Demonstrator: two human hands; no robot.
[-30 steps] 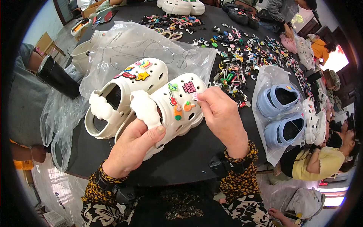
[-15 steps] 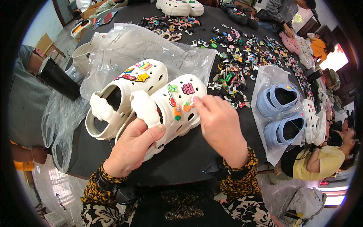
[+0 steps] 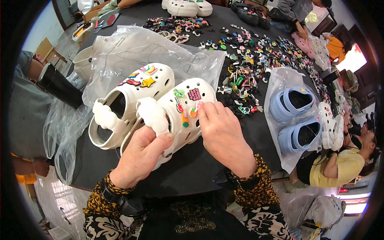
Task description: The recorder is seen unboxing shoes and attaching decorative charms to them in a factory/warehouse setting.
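My left hand (image 3: 140, 154) grips a white clog (image 3: 198, 86) at its heel end, thumb on the puffy white strap piece (image 3: 154, 116). On the clog's upper sit a pink charm (image 3: 194, 94), a green charm (image 3: 179, 93), a red guitar-like charm (image 3: 179, 106), a carrot-like charm (image 3: 185, 119) and an orange charm (image 3: 193, 113). My right hand (image 3: 226, 134) pinches a small pink-and-white shoe charm (image 3: 199, 105) against the upper, its lower part hidden by my fingers. The matching white clog (image 3: 166, 76) lies alongside to the left, also decorated with charms.
A clear plastic bag (image 3: 160, 52) lies behind the clogs, and a black cylinder (image 3: 60, 86) stands at left. Loose charms (image 3: 256, 60) cover the table's far right. Blue clogs (image 3: 294, 104) rest on plastic at right, beside another white pair (image 3: 330, 126). Other people sit or stand around the table.
My right hand has shifted slightly left and stays at the same charm on the upper. The view has moved a little; my left hand keeps its hold on the clog.
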